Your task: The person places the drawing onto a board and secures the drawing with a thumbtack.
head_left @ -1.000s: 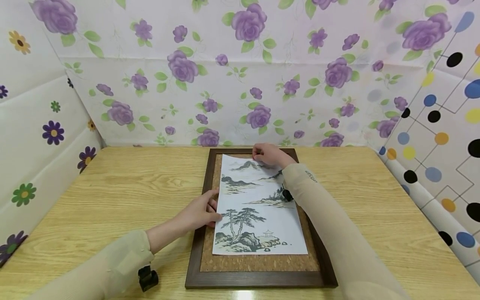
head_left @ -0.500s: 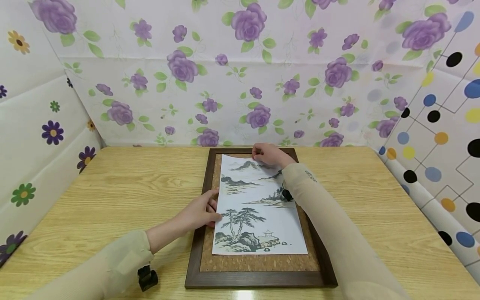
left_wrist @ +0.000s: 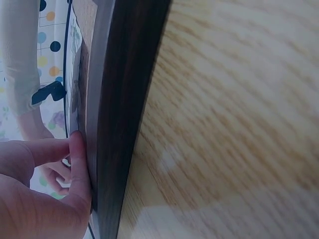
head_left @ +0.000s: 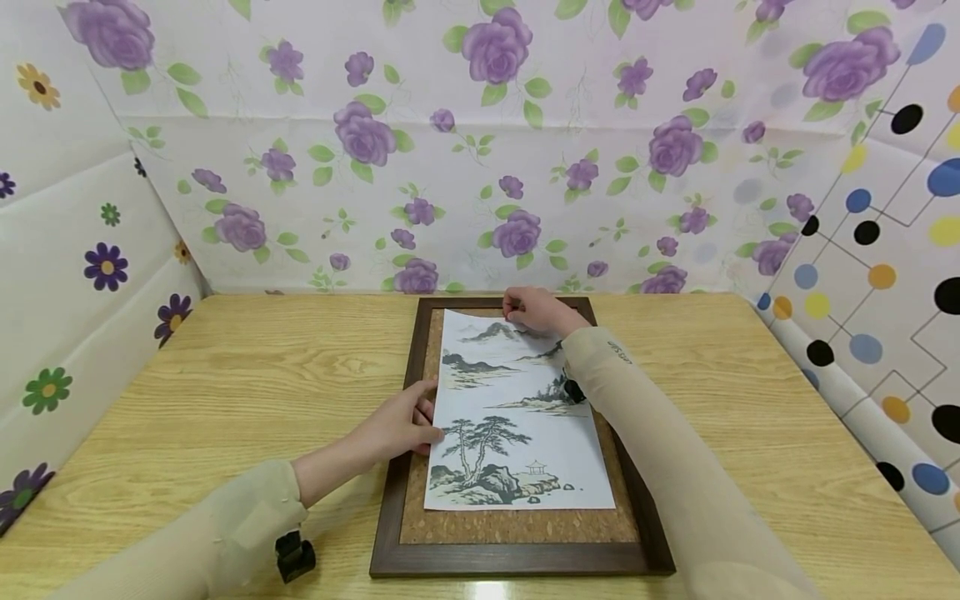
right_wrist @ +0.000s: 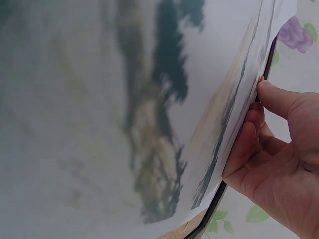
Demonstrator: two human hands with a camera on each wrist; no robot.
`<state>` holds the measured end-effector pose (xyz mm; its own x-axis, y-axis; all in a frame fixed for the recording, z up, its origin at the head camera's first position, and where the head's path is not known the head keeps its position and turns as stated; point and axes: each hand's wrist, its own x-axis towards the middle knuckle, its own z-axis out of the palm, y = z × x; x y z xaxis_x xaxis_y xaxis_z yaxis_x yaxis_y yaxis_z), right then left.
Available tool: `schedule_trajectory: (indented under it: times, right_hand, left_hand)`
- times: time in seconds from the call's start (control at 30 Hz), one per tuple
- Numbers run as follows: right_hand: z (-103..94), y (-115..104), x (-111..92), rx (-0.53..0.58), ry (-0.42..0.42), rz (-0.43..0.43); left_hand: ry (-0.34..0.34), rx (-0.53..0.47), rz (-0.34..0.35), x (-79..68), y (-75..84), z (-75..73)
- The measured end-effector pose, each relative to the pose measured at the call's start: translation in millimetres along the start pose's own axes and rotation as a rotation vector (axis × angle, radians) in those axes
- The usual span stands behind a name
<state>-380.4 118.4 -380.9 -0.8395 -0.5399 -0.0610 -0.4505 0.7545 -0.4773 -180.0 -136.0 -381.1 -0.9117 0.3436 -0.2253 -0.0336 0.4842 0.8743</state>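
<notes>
A sheet of paper printed with an ink landscape (head_left: 491, 392) lies on a cork board (head_left: 517, 527) with a dark brown wooden frame (head_left: 517, 560). At the sheet's left edge, my left hand (head_left: 401, 423) pinches the paper between thumb and finger, as the left wrist view shows. My right hand (head_left: 542, 308) is at the top edge, its fingers curled. In the right wrist view, a tiny red push pin (right_wrist: 261, 78) shows at the right thumb's tip; most of it is hidden. The right forearm covers part of the sheet's right side.
The board rests on a light wooden table (head_left: 262, 392), its top end near the table's far edge. Behind stands a floral sheet (head_left: 450, 167), with patterned sheets at both sides. Black wrist straps (head_left: 294, 557) sit on the sleeves.
</notes>
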Motion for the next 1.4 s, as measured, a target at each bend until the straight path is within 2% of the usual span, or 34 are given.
schedule_trajectory:
  times: [0.6, 0.93, 1.4]
  right_hand:
    - [2.2, 1.7, 2.0, -0.02, 0.004, -0.014]
    - [-0.3, -4.4, -0.4, -0.008, 0.008, -0.004]
    - [-1.8, -6.0, 0.0, -0.049, -0.004, -0.022]
  left_hand:
    - [0.005, 0.013, -0.003, -1.4, 1.3, -0.1]
    - [0.001, 0.007, -0.009, -1.0, 2.1, 0.0]
    - [-0.001, 0.008, -0.018, -1.6, 3.4, 0.1]
